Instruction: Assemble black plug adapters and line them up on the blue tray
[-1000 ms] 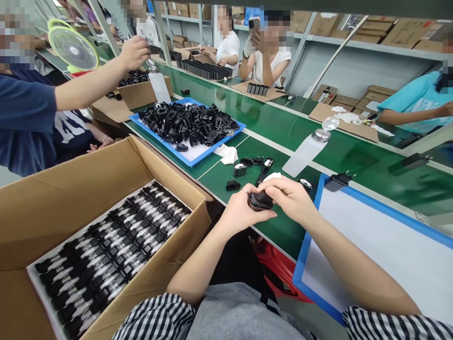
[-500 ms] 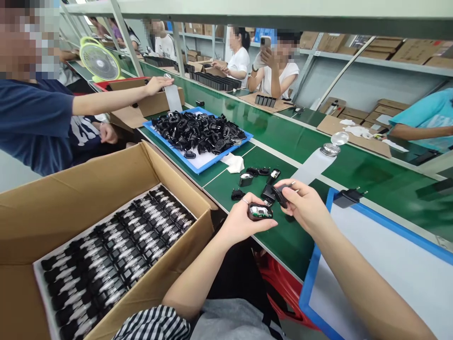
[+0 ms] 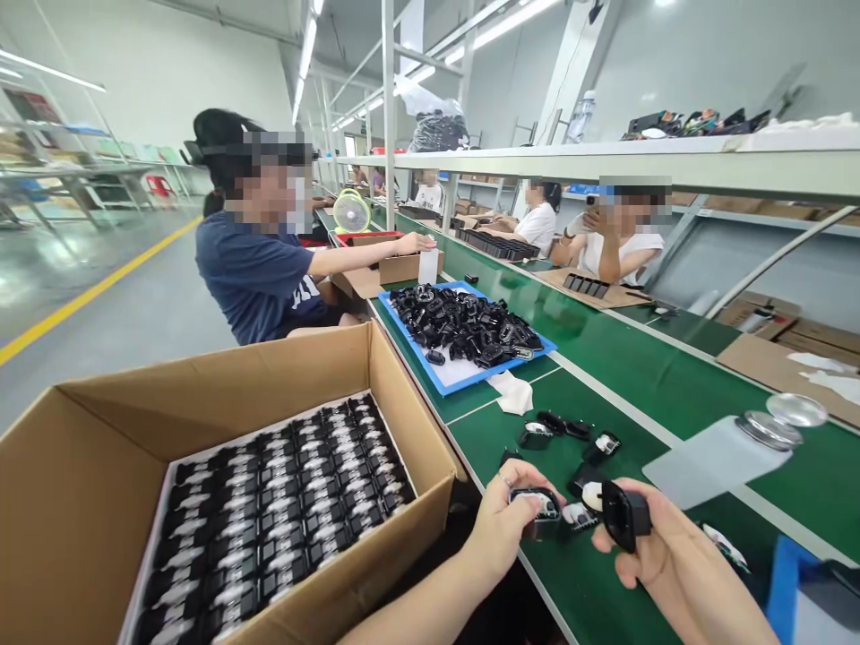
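Note:
My left hand (image 3: 494, 528) is closed round an open charger housing (image 3: 536, 503), black outside, with pale parts showing inside. Between the thumb and fingers of my right hand (image 3: 662, 546) is a black charger shell (image 3: 624, 515), its hollow side turned toward the left hand. The two pieces are apart, just above the green bench. Under and behind them lie more black charger pieces, among them an opened one (image 3: 606, 445) and another with white inside (image 3: 536, 434). A white cloth (image 3: 514, 394) lies farther off.
On my left is a cardboard box (image 3: 413, 466) with rows of black and white parts. Beyond the hands a blue-rimmed tray (image 3: 443, 388) holds heaped black chargers. A clear bottle (image 3: 722, 461) leans at right, near another blue-edged tray (image 3: 783, 587). A co-worker (image 3: 262, 278) reaches across the bench.
The view has swung up and left. My right hand has turned its charger shell so the hollow side shows. My left thumb now rests over the open housing.

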Demonstrator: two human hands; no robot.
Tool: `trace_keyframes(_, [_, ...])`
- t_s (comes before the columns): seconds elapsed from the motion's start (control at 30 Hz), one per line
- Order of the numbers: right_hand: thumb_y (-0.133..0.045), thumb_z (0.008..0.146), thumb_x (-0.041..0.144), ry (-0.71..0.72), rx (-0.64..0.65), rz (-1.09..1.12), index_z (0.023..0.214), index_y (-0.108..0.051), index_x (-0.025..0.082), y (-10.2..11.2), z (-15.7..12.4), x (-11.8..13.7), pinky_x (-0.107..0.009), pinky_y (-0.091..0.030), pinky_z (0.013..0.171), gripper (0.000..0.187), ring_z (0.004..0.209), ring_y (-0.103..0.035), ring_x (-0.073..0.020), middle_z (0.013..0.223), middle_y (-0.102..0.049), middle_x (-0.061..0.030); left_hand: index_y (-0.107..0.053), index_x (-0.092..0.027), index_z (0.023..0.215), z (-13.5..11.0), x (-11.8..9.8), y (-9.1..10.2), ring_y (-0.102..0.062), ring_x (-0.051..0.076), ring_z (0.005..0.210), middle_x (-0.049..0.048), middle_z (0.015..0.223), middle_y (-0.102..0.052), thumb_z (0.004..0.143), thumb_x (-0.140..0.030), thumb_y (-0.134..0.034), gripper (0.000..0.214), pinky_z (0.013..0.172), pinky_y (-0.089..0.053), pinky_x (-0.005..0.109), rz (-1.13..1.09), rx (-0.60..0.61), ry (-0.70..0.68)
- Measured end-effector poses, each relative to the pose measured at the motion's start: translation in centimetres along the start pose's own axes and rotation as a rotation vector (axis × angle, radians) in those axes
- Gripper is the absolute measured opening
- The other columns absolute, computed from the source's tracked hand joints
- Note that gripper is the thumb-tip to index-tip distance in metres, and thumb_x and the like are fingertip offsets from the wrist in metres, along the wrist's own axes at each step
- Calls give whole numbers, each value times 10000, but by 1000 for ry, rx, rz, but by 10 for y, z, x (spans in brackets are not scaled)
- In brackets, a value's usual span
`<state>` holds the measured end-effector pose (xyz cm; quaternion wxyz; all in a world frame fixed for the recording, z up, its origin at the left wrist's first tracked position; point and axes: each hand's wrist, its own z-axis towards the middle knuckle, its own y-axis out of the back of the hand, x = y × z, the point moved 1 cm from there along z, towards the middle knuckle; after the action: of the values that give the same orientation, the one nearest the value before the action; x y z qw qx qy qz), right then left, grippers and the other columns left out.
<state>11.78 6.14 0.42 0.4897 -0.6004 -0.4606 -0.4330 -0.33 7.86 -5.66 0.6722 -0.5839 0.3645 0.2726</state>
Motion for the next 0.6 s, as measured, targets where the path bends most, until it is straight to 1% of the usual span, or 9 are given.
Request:
trace_keyframes(0.07, [-579, 636, 525, -39, 13, 40, 831, -533, 210, 1, 3, -4, -162, -308, 296, 373, 521, -490, -140, 733, -559, -51, -421, -158, 753, 2, 3, 7, -493, 122, 668, 37, 746, -548, 624, -295, -519, 212, 529, -358, 216, 75, 5, -45])
trace_keyframes(0.13, [-620, 614, 482, -47, 43, 30, 871, -528, 205, 4, 6, -8, -161, -313, 308, 389, 557, -492, -138, 833, -552, -58, -414, -162, 813, 5, 8, 16, -492, 124, 726, 36, 825, -539, 560, -263, -605, 332, 632, -382, 243, 214, 46, -80])
trace_keyframes(0.17, [-645, 600, 445, -42, 58, 6, 882, -523, 200, 6, 9, -11, -169, -333, 328, 393, 575, -497, -141, 847, -551, -59, -409, -166, 846, 7, 11, 21, -491, 129, 764, 37, 869, -530, 526, -231, -636, 398, 683, -382, 259, 298, 59, -84])
trace_keyframes(0.23, [-677, 570, 378, -26, 83, -87, 891, -510, 187, 11, 15, -14, -204, -399, 410, 410, 606, -514, -159, 786, -565, -53, -409, -170, 871, 10, 16, 29, -488, 141, 826, 42, 927, -511, 514, -180, -643, 427, 750, -376, 288, 466, 57, -88])
trace_keyframes(0.33, [-695, 504, 352, -10, 105, -298, 877, -508, 166, 18, 29, -17, -290, -453, 595, 457, 660, -538, -196, 699, -579, -49, -469, -160, 819, 14, 20, 34, -472, 157, 899, 53, 961, -485, 552, -202, -627, 314, 810, -364, 308, 697, 75, -169])
trace_keyframes(0.4, [-677, 476, 342, 55, 118, -450, 850, -538, 164, 22, 37, -17, -328, -442, 685, 438, 718, -538, -213, 770, -581, -59, -519, -160, 802, 16, 19, 35, -460, 173, 923, 53, 948, -482, 519, -249, -661, 329, 832, -358, 315, 843, 103, -206])
trace_keyframes(0.47, [-628, 504, 334, 192, 112, -611, 798, -579, 180, 23, 44, -19, -341, -427, 731, 335, 781, -525, -219, 856, -564, -53, -542, -168, 846, 18, 17, 36, -470, 175, 905, 45, 916, -497, 508, -272, -671, 376, 828, -367, 318, 943, 105, -180])
trace_keyframes(0.53, [-581, 556, 308, 325, 117, -779, 753, -606, 204, 21, 47, -22, -342, -411, 762, 224, 823, -509, -212, 877, -557, -34, -514, -176, 945, 19, 15, 39, -488, 165, 885, 36, 910, -519, 519, -260, -663, 460, 823, -376, 316, 964, 99, -123])
trace_keyframes(0.6, [-552, 607, 270, 397, 154, -892, 748, -616, 222, 15, 47, -27, -322, -418, 750, 161, 833, -506, -198, 849, -566, -18, -467, -179, 1021, 18, 13, 42, -497, 157, 895, 33, 945, -534, 521, -242, -658, 539, 834, -376, 310, 940, 103, -67])
